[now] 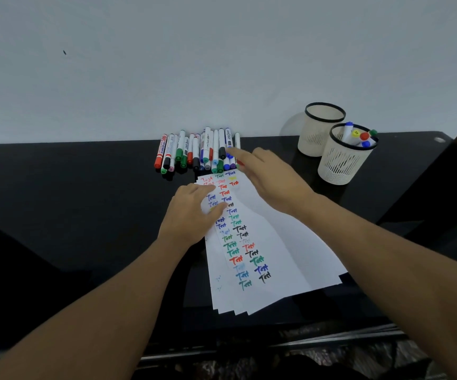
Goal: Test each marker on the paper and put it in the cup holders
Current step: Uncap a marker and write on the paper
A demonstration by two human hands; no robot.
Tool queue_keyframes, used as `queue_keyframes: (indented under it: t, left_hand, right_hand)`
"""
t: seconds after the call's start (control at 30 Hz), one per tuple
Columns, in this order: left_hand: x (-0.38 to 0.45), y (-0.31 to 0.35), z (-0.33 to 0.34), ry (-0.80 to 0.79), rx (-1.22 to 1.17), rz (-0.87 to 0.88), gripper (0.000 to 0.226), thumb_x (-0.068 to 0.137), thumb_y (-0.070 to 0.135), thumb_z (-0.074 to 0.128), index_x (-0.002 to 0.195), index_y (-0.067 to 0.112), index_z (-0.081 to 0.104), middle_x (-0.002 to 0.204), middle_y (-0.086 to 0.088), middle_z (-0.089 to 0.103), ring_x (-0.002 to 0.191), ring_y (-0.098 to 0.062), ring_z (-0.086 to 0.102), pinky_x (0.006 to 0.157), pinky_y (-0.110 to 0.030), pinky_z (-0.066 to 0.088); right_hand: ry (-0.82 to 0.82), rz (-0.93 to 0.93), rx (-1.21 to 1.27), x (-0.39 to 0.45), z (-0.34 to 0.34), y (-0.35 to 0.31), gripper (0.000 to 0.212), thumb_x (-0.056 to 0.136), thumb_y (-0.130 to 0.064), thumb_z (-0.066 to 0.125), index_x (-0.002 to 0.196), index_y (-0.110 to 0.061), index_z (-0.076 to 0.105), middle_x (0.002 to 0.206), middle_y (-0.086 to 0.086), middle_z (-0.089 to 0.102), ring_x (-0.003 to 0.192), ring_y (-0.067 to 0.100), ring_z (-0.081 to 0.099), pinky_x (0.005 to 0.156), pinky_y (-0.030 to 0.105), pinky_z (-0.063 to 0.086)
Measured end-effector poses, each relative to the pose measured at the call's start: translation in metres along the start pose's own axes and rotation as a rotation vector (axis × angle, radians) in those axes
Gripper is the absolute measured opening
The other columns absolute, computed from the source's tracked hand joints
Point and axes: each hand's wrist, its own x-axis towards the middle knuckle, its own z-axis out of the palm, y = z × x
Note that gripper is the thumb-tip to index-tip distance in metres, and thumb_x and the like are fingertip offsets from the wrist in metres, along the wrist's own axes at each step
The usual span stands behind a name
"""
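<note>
— Two hands, and neither grip holds a marker, as far as I can see. The right hand (272, 178) reaches with fingers fairly straight, forefinger tip touching the marker pile (198, 150); whether it is starting to pinch one is too blurred to say. The left hand (191, 212) lies flat, fingers loose, pressing the paper (276, 256) down.

— Where does everything sit?

— Take the paper as the landmark. It is a fanned stack of sheets on the black tabletop (71, 187). The pile lies just beyond its far edge, against the wall. To the far right of the paper stand two cup holders: the nearer cup (344, 157) has a handful of markers in it, the farther cup (318, 133) shows none from this angle.

— So how far along?

— The top sheet carries two long columns of "Test" words in red, blue, green and black. Yet only a few markers are in a cup and many lie in the pile, so I judge most of this round is left.
</note>
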Motion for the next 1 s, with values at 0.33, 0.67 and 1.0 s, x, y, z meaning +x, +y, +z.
queue_keyframes:
  t: [0.33, 0.67, 1.0]
  left_hand:
    - [-0.002, 0.002, 0.0, 0.053, 0.034, 0.063, 0.054, 0.093, 0.049, 0.066, 0.136, 0.018, 0.06, 0.125, -0.001, 0.062, 0.114, -0.016, 0.051, 0.092, -0.032, 0.046]
    - [-0.004, 0.005, -0.001, 0.06, 0.049, 0.207, 0.046, 0.097, 0.036, 0.065, 0.139, 0.018, 0.06, 0.115, -0.002, 0.069, 0.109, -0.021, 0.055, 0.089, -0.037, 0.05]
    - [-0.004, 0.005, -0.003, 0.043, 0.048, 0.21, 0.029, 0.099, 0.025, 0.063, 0.124, 0.011, 0.068, 0.113, -0.004, 0.07, 0.107, -0.024, 0.056, 0.089, -0.042, 0.05]
  right_hand:
    - [-0.304, 0.155, -0.025, -0.01, 0.025, 0.005, 0.048, 0.11, -0.052, 0.024, 0.151, -0.032, 0.038, 0.122, 0.005, 0.063, 0.107, 0.022, 0.061, 0.093, 0.044, 0.053]
    - [-0.353, 0.076, -0.235, -0.01, 0.029, -0.001, 0.046, 0.109, -0.058, 0.022, 0.138, -0.035, 0.049, 0.105, -0.004, 0.071, 0.093, 0.018, 0.064, 0.08, 0.041, 0.057]
    - [-0.29, 0.068, -0.204, -0.009, 0.025, -0.007, 0.048, 0.108, -0.056, 0.028, 0.152, -0.037, 0.035, 0.112, -0.001, 0.07, 0.094, 0.019, 0.065, 0.077, 0.037, 0.054]
